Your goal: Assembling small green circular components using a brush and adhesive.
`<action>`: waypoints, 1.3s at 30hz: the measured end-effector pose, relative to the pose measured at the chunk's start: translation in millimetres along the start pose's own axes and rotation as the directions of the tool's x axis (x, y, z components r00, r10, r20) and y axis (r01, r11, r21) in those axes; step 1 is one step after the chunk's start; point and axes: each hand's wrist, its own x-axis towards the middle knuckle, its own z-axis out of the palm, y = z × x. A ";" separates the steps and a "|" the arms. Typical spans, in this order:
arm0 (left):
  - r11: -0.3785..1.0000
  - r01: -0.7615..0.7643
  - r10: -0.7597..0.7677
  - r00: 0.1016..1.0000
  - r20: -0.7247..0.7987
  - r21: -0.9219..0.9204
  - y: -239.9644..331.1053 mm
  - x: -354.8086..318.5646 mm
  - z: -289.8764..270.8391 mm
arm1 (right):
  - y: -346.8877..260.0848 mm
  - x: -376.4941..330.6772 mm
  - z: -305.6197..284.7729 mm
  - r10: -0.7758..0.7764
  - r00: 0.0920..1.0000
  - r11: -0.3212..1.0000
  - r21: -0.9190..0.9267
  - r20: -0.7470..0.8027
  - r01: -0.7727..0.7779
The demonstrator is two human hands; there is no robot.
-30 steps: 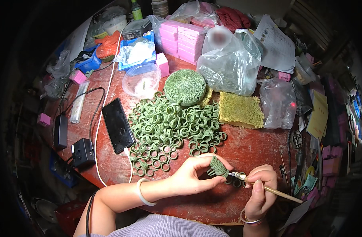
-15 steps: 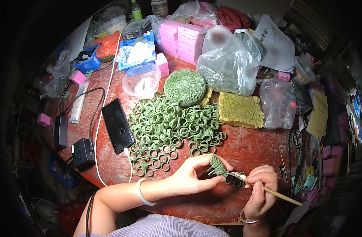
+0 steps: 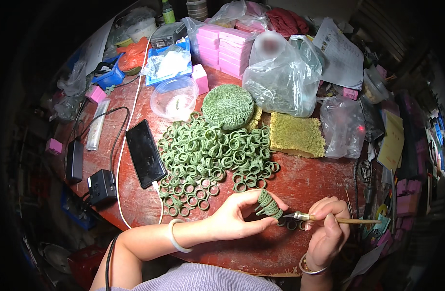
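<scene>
My left hand (image 3: 237, 216) pinches a small cluster of green rings (image 3: 268, 205) near the front of the red table (image 3: 300, 179). A thin pen-like tool with a metal tip (image 3: 329, 219) is gripped by my right hand (image 3: 329, 233), and the tip points at the cluster, right beside it. A few loose green rings (image 3: 293, 224) lie under the tool. Behind the hands spreads a big pile of green rings (image 3: 212, 157), with a round green disc (image 3: 228, 105) at its far edge.
A black phone (image 3: 145, 153) on a white cable lies left of the pile, beside a black charger box (image 3: 102, 186). A yellow-green sponge block (image 3: 296, 134), clear plastic bags (image 3: 280, 77), pink boxes (image 3: 232, 46) and a clear lidded bowl (image 3: 175, 97) stand behind.
Both hands stay in nearly the same place. The tool tip has shifted slightly along the ring cluster.
</scene>
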 end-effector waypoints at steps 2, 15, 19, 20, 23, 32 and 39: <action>1.000 -0.013 0.013 1.000 0.007 0.008 0.0 0.4 0.1 | -0.3 -2.1 2.9 -0.043 0.998 0.987 -0.159 -0.035 0.037; 0.997 -0.061 0.062 0.997 -0.037 0.042 -1.4 1.0 2.1 | 4.3 -7.7 1.0 -0.150 0.985 0.937 -0.308 0.080 0.167; 0.998 -0.040 0.039 0.999 0.009 0.050 -0.7 1.0 -0.4 | 5.3 -7.1 1.9 -0.165 0.982 0.927 -0.326 0.089 0.186; 0.998 -0.039 0.039 0.999 0.008 0.051 -0.8 1.0 0.2 | 5.6 -7.2 2.3 -0.163 0.982 0.922 -0.339 0.094 0.186; 0.996 -0.072 0.074 0.997 -0.037 0.055 -1.3 1.3 2.3 | 4.3 -6.8 1.3 -0.134 0.986 0.934 -0.320 0.101 0.159; 0.993 -0.093 0.094 0.995 -0.016 0.070 -2.1 1.6 2.1 | -1.4 -4.0 1.9 0.008 1.000 0.984 -0.178 0.001 -0.008; 0.995 -0.084 0.085 0.996 -0.022 0.054 -1.1 2.0 2.9 | -0.7 -3.9 1.7 -0.015 1.000 0.984 -0.177 0.014 0.018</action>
